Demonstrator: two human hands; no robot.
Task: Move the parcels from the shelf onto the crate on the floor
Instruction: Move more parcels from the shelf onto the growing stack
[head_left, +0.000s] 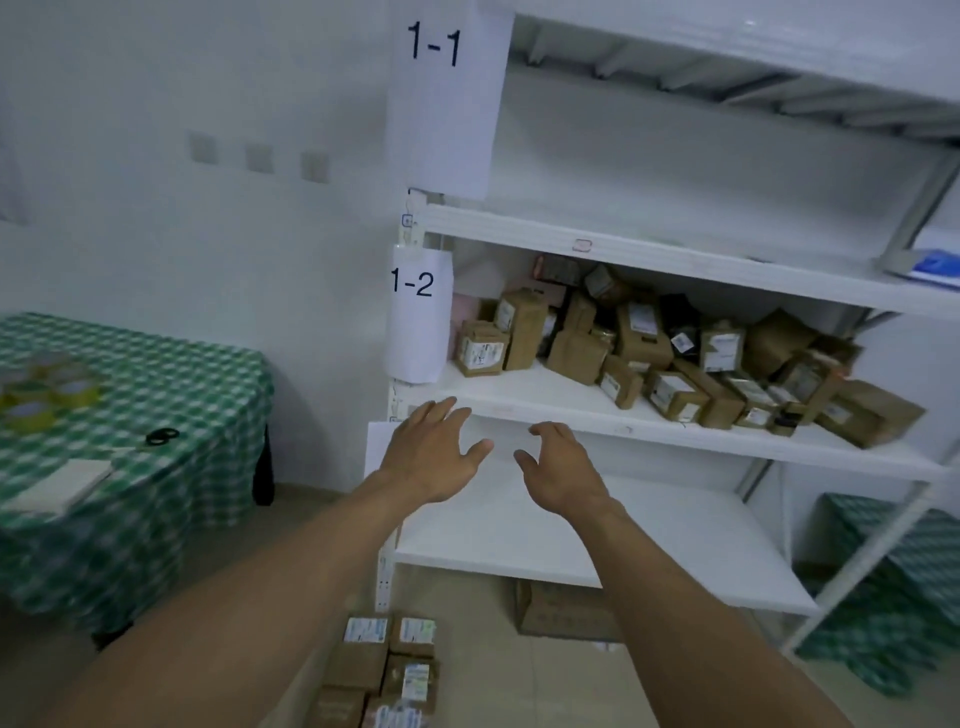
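Note:
Several brown cardboard parcels (670, 353) with white labels lie piled on the white shelf (519, 402) marked 1-2. Both my arms reach toward that shelf's front edge. My left hand (431, 449) has its fingers spread and holds nothing; it hovers just below the left end of the shelf edge. Beside it my right hand (558, 470) has loosely curved fingers and is empty too. The nearest parcel (480, 348) stands above and slightly beyond my hands. Several more parcels (382, 670) lie packed together low on the floor between my forearms; the crate under them is hidden.
A table with a green checked cloth (156, 395) stands at the left, carrying tape rolls (47, 395) and a notebook (62, 486). A cardboard box (561, 608) sits on the floor under the bare lower shelf (649, 535). Another green checked cloth (893, 597) is at right.

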